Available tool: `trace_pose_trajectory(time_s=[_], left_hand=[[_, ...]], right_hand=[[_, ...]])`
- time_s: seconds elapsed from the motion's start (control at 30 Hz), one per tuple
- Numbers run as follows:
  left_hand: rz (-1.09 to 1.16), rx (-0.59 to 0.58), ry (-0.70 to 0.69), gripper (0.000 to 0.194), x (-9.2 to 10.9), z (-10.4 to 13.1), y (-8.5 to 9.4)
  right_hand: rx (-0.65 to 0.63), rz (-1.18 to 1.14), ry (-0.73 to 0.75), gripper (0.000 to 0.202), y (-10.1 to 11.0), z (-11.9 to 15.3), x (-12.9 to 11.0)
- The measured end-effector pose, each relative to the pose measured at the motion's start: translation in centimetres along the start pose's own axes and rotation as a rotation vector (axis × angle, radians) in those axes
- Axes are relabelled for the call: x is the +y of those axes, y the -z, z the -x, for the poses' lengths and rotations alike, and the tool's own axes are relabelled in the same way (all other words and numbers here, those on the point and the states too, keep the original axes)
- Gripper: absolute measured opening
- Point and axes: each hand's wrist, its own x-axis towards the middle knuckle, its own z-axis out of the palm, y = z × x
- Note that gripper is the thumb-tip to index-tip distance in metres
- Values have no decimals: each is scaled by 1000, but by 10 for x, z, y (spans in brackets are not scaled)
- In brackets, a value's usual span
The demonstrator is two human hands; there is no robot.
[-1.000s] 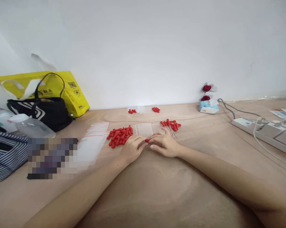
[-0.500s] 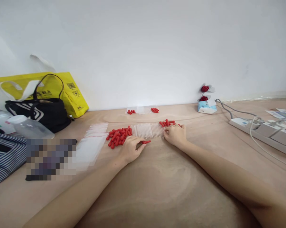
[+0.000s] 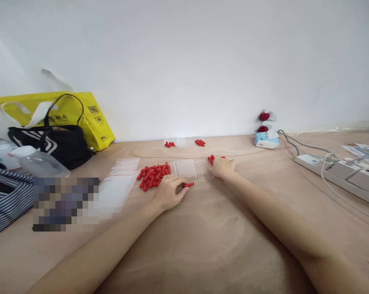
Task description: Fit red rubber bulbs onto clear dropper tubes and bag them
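My left hand (image 3: 169, 192) rests on the table with a red rubber bulb (image 3: 188, 184) pinched between thumb and forefinger, its narrow end pointing right. Just behind that hand is a heap of red bulbs (image 3: 150, 176). A row of thin, clear tubes (image 3: 188, 168) lies side by side to the right of the heap. At the right end of this row is my right hand (image 3: 223, 167), its fingers curled down and partly hidden; what they grip I cannot make out. A smaller group of red bulbs (image 3: 211, 158) shows behind it.
Clear zip bags (image 3: 117, 192) lie left of the heap. Against the wall is a bag with red bulbs (image 3: 199, 142). A yellow bag (image 3: 101, 126), black bag (image 3: 70, 143) and plastic bottle (image 3: 43, 161) stand left. A tissue pack (image 3: 266, 139) and power strip (image 3: 319, 165) are right.
My right hand has shifted slightly left and turned, covering more of the right-hand red bulbs. My left hand stays in place with its bulb.
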Motion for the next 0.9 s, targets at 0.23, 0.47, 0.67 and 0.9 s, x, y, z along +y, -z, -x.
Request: trace_pose_trajectory(time_s=[0.23, 0.47, 0.67, 0.9], left_hand=[[-12, -56, -22, 17, -1, -1, -1], [11, -76, 5, 11, 0, -2, -1], [-42, -23, 75, 10, -1, 0, -1], [-90, -5, 35, 22, -2, 1, -1]], right_hand=[[-10, -35, -27, 23, 3, -5, -6], [97, -246, 156, 24, 4, 5, 10], [327, -447, 590, 19, -19, 34, 31], [390, -346, 767, 28, -35, 58, 20]])
